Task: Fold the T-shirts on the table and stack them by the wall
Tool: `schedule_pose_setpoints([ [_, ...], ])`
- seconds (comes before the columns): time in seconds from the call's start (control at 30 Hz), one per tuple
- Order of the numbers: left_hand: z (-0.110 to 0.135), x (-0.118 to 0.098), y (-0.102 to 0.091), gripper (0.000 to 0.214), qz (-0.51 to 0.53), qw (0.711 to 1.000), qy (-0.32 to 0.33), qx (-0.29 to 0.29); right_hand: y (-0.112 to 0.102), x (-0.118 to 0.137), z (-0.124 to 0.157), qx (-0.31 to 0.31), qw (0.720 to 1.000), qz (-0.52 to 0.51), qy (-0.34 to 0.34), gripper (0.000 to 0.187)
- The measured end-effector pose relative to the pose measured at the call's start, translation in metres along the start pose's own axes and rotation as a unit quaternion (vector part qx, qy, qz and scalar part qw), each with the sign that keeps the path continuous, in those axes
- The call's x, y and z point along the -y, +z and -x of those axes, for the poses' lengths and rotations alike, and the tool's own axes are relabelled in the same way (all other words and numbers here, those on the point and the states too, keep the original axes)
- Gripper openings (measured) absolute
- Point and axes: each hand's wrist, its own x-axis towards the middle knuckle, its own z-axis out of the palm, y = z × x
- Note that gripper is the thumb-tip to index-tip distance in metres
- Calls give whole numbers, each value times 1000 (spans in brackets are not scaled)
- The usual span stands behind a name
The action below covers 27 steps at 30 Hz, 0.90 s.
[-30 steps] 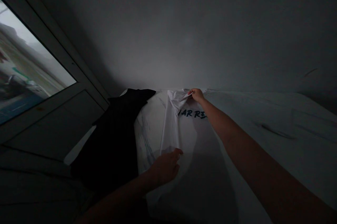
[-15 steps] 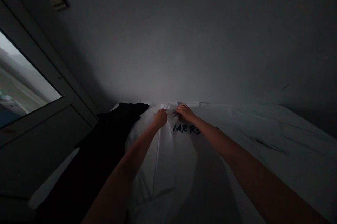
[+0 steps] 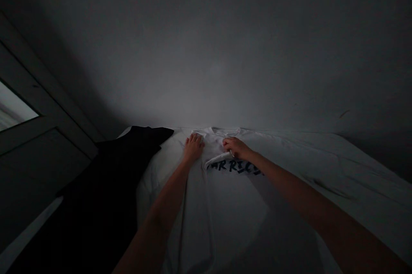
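Observation:
A white T-shirt [image 3: 231, 205] with dark lettering across its chest lies spread out, its collar toward the wall. Flat on the shirt's upper left part rests my left hand [image 3: 193, 149], fingers stretched out and slightly apart. My right hand [image 3: 237, 147] is closed on the shirt's cloth just above the lettering, and a raised fold runs left from it. My right forearm hides the end of the lettering. The long left side of the shirt looks folded inward.
Dark clothing [image 3: 99, 188] lies to the left. A pale, creased sheet [image 3: 328, 167] spreads out on the right. Behind is a grey wall [image 3: 212, 59]; a door [image 3: 38, 145] with a glass pane stands at the left. The room is dim.
My left hand has let go of the bunched cloth and now lies flat. My right hand has drawn the cloth slightly rightward and nearer; the collar and more lettering show. The view has shifted right.

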Motion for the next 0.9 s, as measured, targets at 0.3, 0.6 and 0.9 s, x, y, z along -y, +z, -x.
schedule_pose_setpoints([
  [0.3,5,-9,-5,59,-34,999,-1,22,-3,15,-11,-53,990,67,114,18],
  [0.6,8,-13,-16,46,-29,999,27,5,58,69,-5,-7,989,42,139,70],
  [0.9,70,-30,-38,45,-21,996,64,62,53,104,79,-10,989,18,144,63],
])
